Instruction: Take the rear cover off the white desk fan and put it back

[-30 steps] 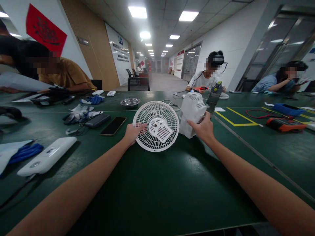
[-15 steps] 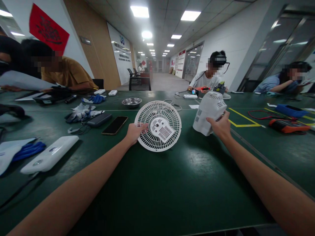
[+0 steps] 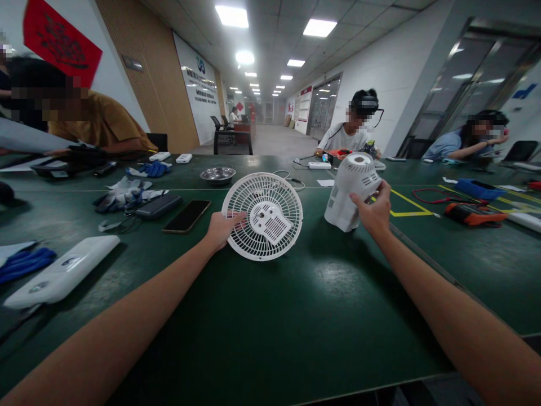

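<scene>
My left hand is closed on the left rim of a round white fan grille, with the thumb over its ribs. The grille is tilted up, and a slotted plate sits at its centre. To the right, my right hand grips a white plastic fan motor housing from its right side. The housing stands nearly upright, with vents and a round dark opening at its top. Whether its lower end touches the table is hard to tell. Behind the grille, a thin white cable lies on the table.
A phone, a dark power bank, gloves and a white device lie to the left. A metal bowl stands behind the grille. An orange multimeter and a blue tray lie right. Other people sit around the table.
The view has turned slightly right, so most things sit further left. The housing in my right hand has tipped, showing more of its round top opening. Both hands keep their hold.
</scene>
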A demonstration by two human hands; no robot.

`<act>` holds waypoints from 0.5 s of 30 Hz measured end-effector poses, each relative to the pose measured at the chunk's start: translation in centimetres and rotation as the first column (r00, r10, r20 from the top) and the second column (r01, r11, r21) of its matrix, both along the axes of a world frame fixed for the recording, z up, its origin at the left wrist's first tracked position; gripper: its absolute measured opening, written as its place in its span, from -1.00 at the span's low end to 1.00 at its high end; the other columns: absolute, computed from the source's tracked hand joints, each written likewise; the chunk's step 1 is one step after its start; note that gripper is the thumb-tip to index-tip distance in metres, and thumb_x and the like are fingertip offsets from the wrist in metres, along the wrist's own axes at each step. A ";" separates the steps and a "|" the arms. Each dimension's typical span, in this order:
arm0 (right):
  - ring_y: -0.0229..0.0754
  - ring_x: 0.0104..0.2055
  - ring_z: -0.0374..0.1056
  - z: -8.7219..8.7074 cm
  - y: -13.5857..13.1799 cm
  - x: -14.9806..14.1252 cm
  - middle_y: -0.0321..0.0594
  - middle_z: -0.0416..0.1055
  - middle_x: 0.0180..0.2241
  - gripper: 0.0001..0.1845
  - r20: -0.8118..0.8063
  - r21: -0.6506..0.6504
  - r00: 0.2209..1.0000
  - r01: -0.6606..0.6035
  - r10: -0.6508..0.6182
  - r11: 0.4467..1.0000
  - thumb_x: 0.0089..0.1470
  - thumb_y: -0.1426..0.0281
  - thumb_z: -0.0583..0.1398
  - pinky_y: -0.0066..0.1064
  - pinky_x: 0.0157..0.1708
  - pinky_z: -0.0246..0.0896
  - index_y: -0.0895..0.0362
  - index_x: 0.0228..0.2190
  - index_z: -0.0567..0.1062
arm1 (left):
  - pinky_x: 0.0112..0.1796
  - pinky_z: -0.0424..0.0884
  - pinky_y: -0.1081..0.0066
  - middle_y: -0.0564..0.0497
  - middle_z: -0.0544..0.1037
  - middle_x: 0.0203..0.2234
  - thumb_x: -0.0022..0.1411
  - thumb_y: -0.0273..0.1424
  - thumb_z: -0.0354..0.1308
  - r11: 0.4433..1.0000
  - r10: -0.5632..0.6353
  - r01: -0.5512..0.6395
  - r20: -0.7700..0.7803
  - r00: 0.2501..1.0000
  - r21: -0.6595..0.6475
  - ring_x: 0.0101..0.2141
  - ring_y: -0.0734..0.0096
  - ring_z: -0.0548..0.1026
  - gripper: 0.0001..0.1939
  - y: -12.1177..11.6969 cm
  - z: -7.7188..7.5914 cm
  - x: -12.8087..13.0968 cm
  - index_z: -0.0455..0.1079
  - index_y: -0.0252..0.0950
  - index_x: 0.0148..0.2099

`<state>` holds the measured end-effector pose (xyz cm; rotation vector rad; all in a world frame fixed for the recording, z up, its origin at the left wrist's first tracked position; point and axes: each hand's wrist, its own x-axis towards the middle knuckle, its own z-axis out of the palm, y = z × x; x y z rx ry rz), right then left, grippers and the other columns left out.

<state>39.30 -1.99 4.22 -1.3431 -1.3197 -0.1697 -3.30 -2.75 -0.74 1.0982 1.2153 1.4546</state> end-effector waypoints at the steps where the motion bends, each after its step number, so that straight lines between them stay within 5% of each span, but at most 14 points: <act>1: 0.12 0.04 0.34 0.3 -0.3 -0.1 0.06 0.34 0.11 -0.08 0.042 0.029 0.998 0.033 -0.035 0.999 -0.13 0.09 0.33 0.02 0.02 0.26 0.16 0.19 0.18 | -0.36 0.59 0.27 -0.16 0.63 -0.43 0.00 -0.44 0.45 1.000 -0.001 0.001 -0.001 1.000 0.000 -0.45 0.27 0.61 -0.77 0.0 0.0 0.0 0.55 -0.46 -0.29; 4: 0.18 0.10 0.29 1.3 -1.5 -1.5 0.11 0.30 0.14 -0.07 0.141 0.091 0.986 0.080 -0.092 0.993 -0.15 0.09 0.34 0.06 0.06 0.21 0.17 0.18 0.18 | -0.33 0.58 0.24 -0.16 0.63 -0.43 -0.01 -0.44 0.45 1.000 0.009 -0.008 0.015 1.000 -0.012 -0.43 0.25 0.62 -0.75 0.3 -0.2 -0.1 0.56 -0.46 -0.27; 8: 0.09 -0.07 0.39 1.4 -3.2 -5.3 0.05 0.41 0.01 -0.12 0.130 -0.011 0.988 -0.081 0.081 0.997 -0.14 0.03 0.34 -0.10 -0.10 0.33 0.17 0.13 0.25 | -0.32 0.58 0.25 -0.15 0.64 -0.43 -0.02 -0.44 0.45 1.000 0.017 -0.017 0.019 1.000 -0.012 -0.43 0.25 0.62 -0.77 0.6 -0.4 0.0 0.56 -0.45 -0.29; 12: 0.02 -0.24 0.44 -1.0 -3.7 -8.9 -0.02 0.51 -0.15 -0.23 0.115 -0.246 0.964 -0.205 0.239 0.947 -0.11 -0.02 0.34 -0.14 -0.19 0.36 0.18 0.02 0.35 | -0.34 0.57 0.27 -0.13 0.63 -0.45 -0.01 -0.45 0.44 0.999 0.039 -0.039 0.012 0.999 0.000 -0.47 0.30 0.60 -0.81 0.5 -0.4 0.2 0.55 -0.44 -0.34; 15: 0.06 -0.23 0.46 -3.1 -3.0 -9.9 0.01 0.53 -0.16 -0.25 0.176 -0.380 0.956 -0.154 0.234 0.912 -0.06 -0.04 0.31 -0.13 -0.18 0.35 0.18 0.03 0.35 | -0.35 0.56 0.27 -0.13 0.63 -0.46 0.04 -0.44 0.42 0.999 0.034 -0.034 0.009 0.999 0.002 -0.48 0.31 0.59 -0.83 0.3 -0.2 0.3 0.55 -0.44 -0.34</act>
